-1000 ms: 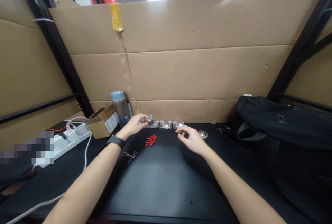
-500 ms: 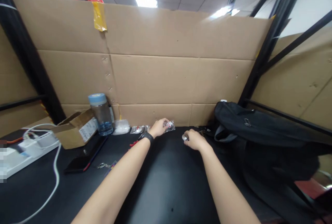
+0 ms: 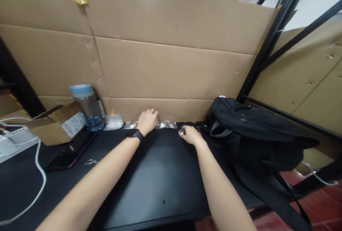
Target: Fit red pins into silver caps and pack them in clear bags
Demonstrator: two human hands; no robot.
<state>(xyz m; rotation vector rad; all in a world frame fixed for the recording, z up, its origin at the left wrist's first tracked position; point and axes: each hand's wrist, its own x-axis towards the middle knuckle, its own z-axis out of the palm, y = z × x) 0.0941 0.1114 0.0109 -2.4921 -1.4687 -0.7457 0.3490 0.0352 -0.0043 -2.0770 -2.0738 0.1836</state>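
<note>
My left hand [image 3: 148, 119], a black watch [image 3: 136, 134] on its wrist, reaches to the table's back edge, its fingers stretched toward the cardboard and nothing visible in them. It covers part of a row of small clear plastic packets. One packet [image 3: 130, 125] shows to its left; two more, a packet [image 3: 161, 124] and another packet [image 3: 171, 124] with bits of red and silver, lie just right of it. My right hand [image 3: 191, 135] is closed on a small round silvery object [image 3: 181, 132], held low over the black table [image 3: 160, 174].
Left stand a bottle with a blue lid [image 3: 82, 91], a cardboard box [image 3: 53, 131], a phone [image 3: 71, 154], key rings [image 3: 91, 162], a white power strip [image 3: 16, 142] and cable. A white packet [image 3: 114, 121] lies near the cardboard wall [image 3: 149, 74]. Right is a black bag [image 3: 267, 134].
The view has turned down and to the right. My left hand has let go of the rightmost packet and shifted left along the row. My right hand still holds the round object.
</note>
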